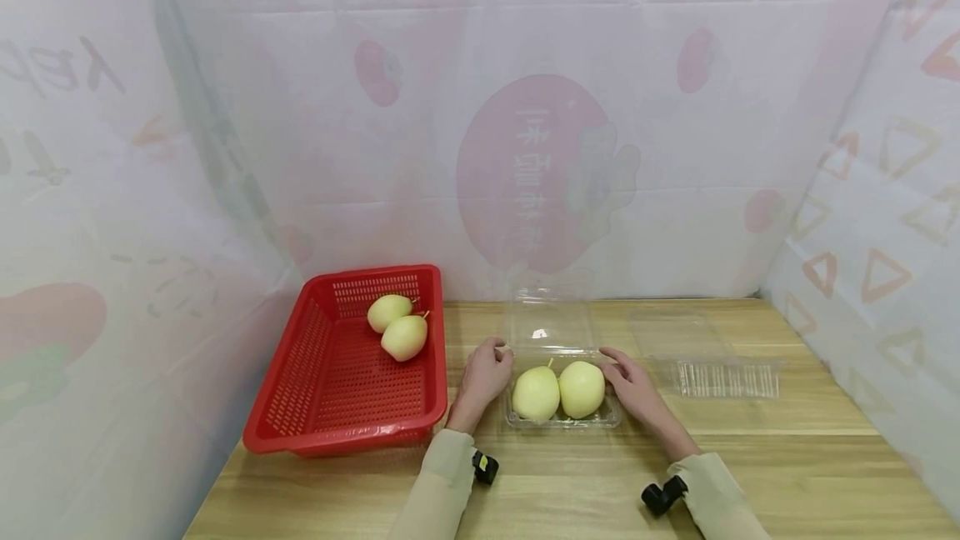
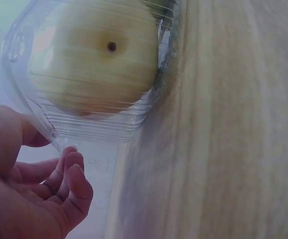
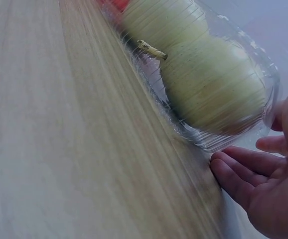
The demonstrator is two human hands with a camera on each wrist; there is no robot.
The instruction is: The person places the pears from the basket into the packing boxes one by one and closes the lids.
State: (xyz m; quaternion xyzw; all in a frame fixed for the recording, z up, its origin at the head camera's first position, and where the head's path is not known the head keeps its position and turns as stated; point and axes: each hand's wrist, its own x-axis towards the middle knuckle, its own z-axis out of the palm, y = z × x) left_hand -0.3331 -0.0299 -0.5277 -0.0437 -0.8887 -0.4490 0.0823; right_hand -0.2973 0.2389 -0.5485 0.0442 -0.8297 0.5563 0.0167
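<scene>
A clear plastic clamshell box [image 1: 564,424] sits on the table with its lid [image 1: 553,325] raised at the back. Two pale yellow-green pears, a left pear [image 1: 536,396] and a right pear [image 1: 582,390], lie side by side in it. My left hand [image 1: 486,369] pinches the box's rim near the back left corner, thumb and curled fingers meeting there. At the opposite end, my right hand [image 1: 634,387] holds the back right corner, its thumb at the rim and its bent fingers beside the end wall. Through the ribbed plastic, one pear [image 2: 96,59] shows its dark-centred end.
A red plastic basket [image 1: 431,427] stands at the left with two more pears [image 1: 405,337] inside. Another clear plastic box [image 1: 727,377] lies on the wooden table [image 1: 810,457] at the right. Printed white cloth [image 1: 375,190] hangs behind and at both sides.
</scene>
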